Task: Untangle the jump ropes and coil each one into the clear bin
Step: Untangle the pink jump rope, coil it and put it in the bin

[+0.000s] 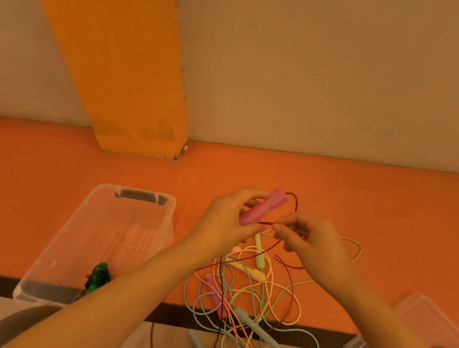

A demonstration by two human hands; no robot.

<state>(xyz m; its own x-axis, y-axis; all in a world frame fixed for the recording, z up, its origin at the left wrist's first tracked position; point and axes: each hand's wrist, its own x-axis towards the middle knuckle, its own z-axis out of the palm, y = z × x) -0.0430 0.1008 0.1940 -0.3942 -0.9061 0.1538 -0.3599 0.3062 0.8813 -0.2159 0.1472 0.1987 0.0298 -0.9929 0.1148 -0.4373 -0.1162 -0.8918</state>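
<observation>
At the lower left of the frame a clear bin (pixel 105 244) stands on the orange surface (pixel 399 210), its near end reaching the dark strip that runs across the lower frame. Inside it, near the lower right corner, lies a green coiled rope (pixel 98 277); the rest of the bin's floor shows only a gridded base.

Right of the bin, at the middle of the frame, the left hand (pixel 224 225) is raised above the surface with its fingers curled round a pink handle (pixel 261 210), which slants up to the right. A dark red cord (pixel 293 203) leaves the handle's upper end, arches over and comes down to the right hand (pixel 308 243), just beside the left. There the thumb and forefinger are pressed together on the cord, pinching it; the other fingers are curled in.

Below and between the two hands, the tangle of jump ropes (pixel 252 316) spreads over the surface and across the dark strip toward the bottom edge: yellow, pale green, blue-grey and pink cords looped through each other, with pale yellow, pink and blue-grey handles among them. The dark red cord hangs from the right hand into this heap.

At the lower right edge of the frame part of a second clear container (pixel 438 339) shows; what it holds cannot be told.
</observation>
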